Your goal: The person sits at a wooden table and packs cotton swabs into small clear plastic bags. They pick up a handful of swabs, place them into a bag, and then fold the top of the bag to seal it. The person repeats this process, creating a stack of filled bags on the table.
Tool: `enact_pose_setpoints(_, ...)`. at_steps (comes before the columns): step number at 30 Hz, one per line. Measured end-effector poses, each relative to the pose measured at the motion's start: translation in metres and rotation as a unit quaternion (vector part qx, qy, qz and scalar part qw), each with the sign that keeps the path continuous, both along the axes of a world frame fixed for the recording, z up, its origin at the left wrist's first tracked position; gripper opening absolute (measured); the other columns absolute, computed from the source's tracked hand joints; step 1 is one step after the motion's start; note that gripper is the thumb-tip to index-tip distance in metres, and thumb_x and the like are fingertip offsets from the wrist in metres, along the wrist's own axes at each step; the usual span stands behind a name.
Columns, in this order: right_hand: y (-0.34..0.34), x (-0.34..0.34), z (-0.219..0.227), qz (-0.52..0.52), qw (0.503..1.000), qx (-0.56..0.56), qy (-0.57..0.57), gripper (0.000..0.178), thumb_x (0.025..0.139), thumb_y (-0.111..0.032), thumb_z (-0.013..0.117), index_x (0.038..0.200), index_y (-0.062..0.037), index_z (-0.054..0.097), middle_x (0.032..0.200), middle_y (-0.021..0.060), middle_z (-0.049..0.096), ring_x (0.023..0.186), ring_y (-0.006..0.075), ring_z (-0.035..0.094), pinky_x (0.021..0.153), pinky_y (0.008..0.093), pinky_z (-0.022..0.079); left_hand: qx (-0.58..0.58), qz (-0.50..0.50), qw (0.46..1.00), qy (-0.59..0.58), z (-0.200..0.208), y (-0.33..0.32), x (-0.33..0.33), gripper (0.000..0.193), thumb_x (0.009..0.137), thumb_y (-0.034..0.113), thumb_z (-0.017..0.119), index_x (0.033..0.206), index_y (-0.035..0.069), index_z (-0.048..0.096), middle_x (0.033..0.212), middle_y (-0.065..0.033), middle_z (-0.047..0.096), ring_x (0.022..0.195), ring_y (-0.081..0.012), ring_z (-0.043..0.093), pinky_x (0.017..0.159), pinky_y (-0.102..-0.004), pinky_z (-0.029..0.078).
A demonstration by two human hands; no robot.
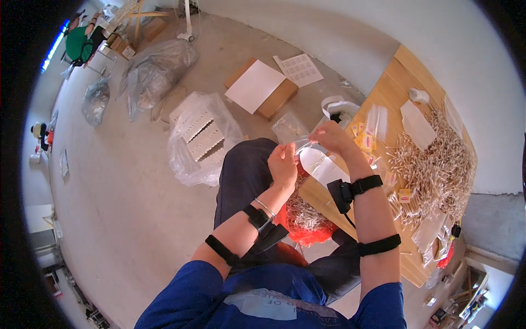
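Between my two hands stretches a small clear plastic bag [301, 144], above the near left edge of the wooden table. My left hand [282, 165] pinches one end of it, over my knee. The other end is between the closed fingers of my right hand [331, 137], a little farther away and to the right. Just below the hands, a white rounded sheet [322, 166] lies at the table edge. Under it, by my lap, a red plastic bag [310, 234] holds many thin pale sticks, partly hidden by the table and my arm.
On the wooden table [378, 82] lie a heap of thin sticks [438, 164], a white paper piece [417, 125], yellow packets [366, 141] and a white roll [419, 96]. A cardboard box [278, 98] and a plastic-wrapped slatted bundle [204, 140] occupy the floor. Another person [80, 44] is far left.
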State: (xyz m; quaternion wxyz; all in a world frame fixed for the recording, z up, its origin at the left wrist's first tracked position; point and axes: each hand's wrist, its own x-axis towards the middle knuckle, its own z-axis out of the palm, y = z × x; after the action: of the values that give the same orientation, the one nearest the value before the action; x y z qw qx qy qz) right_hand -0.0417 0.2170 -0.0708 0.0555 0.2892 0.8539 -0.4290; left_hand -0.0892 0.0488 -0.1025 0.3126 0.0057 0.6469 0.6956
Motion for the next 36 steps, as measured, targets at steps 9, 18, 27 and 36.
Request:
enact_pose_setpoints(9,0.005,-0.002,-0.015,0.027,0.999,0.025,0.039,0.029,0.077,-0.032,0.068,0.074,-0.0025,0.070,0.072,0.0185,0.066,0.069,0.0330,0.064,0.064,0.0412,0.050,0.032,0.005,0.999,-0.025,-0.003,-0.001,-0.001,0.021,0.096,0.025,0.060,0.094,0.004,0.061,0.079,0.0000,0.062,0.068,-0.0072,0.055,0.061,-0.0229,0.046)
enact_pose_setpoints(18,0.003,-0.003,-0.009,-0.026,0.999,-0.031,0.020,0.030,0.074,-0.032,0.068,0.075,-0.0025,0.070,0.073,0.0178,0.067,0.069,0.0274,0.065,0.066,0.0393,0.051,0.018,-0.005,1.000,0.013,-0.003,0.001,-0.009,0.023,0.096,0.027,0.061,0.091,0.004,0.061,0.080,-0.0004,0.063,0.069,-0.0075,0.056,0.062,-0.0229,0.047)
enact_pose_setpoints(27,-0.003,0.000,-0.008,-0.047,0.998,-0.021,0.044,0.032,0.075,-0.032,0.068,0.080,-0.0009,0.072,0.077,0.0192,0.068,0.073,0.0265,0.066,0.069,0.0377,0.052,0.054,0.011,0.998,-0.031,-0.007,0.000,-0.005,0.024,0.094,0.028,0.064,0.093,0.004,0.063,0.081,0.0003,0.063,0.073,-0.0080,0.058,0.065,-0.0232,0.047)
enact_pose_setpoints(36,-0.007,0.000,-0.002,-0.057,0.996,-0.058,0.035,0.033,0.079,-0.032,0.068,0.087,0.0009,0.071,0.079,0.0172,0.069,0.074,0.0243,0.065,0.069,0.0377,0.051,0.032,-0.049,0.998,-0.019,-0.004,-0.003,-0.009,0.027,0.090,0.029,0.069,0.095,0.003,0.067,0.088,-0.0007,0.067,0.079,-0.0091,0.060,0.070,-0.0246,0.047)
